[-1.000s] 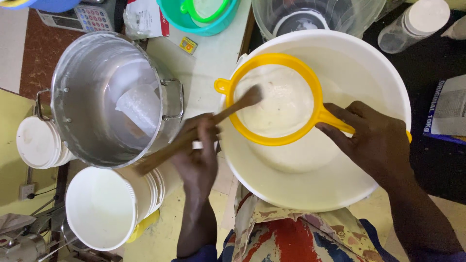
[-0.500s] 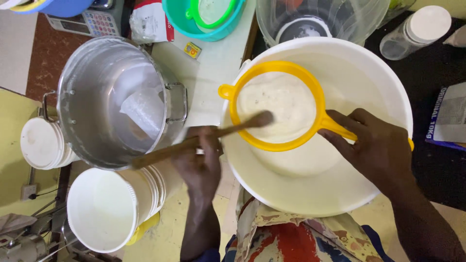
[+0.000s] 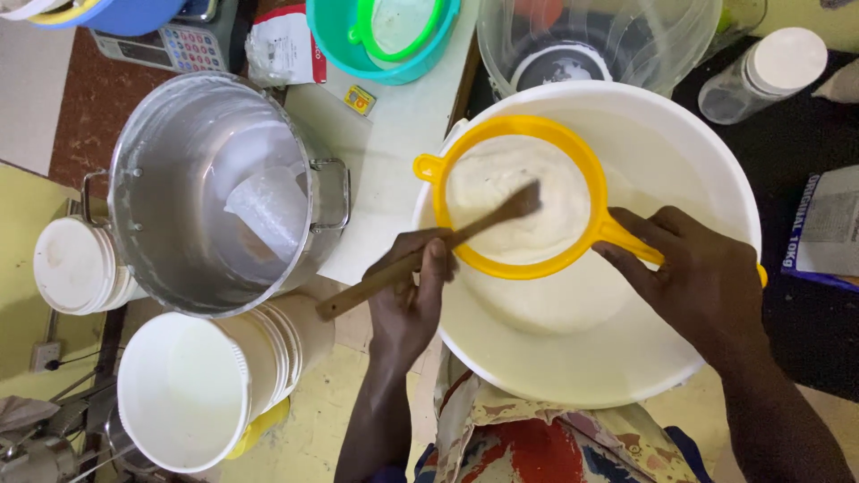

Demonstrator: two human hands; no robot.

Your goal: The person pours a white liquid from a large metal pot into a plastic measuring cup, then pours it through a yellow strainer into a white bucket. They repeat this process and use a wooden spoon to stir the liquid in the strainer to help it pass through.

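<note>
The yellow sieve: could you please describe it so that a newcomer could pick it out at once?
Find the big white basin at centre right. The yellow sieve sits over its upper left part, full of white paste, with the right hand on its handle and the left hand stirring it with a wooden spoon. The other sieve, at the top, is green.

two sieves (image 3: 514,197), three buckets (image 3: 183,389), one pot (image 3: 215,192)

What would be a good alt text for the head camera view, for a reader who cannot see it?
A left hand stirs white paste in a yellow strainer with a wooden spatula, while the right hand holds the strainer's handle over a big white basin. A metal pot and white buckets stand to the left.
</note>
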